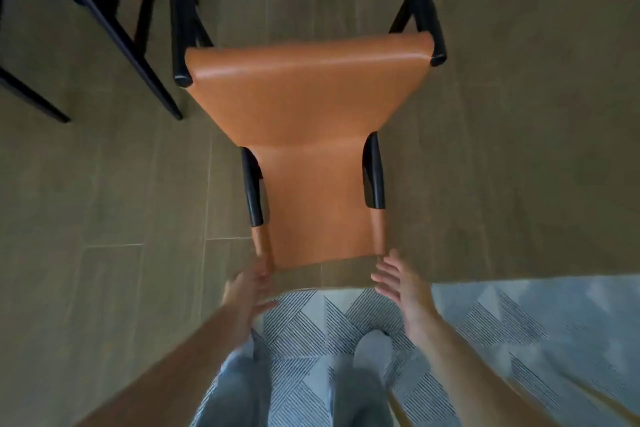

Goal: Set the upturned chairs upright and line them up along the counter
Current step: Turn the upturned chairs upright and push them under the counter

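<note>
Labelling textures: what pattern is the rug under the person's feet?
The rug is pale grey-blue with triangles of dark parallel stripes; head view.

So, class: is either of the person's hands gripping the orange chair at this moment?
No: the left hand and right hand are both spread open at the near edge of the orange chair, fingers curled round nothing.
</note>
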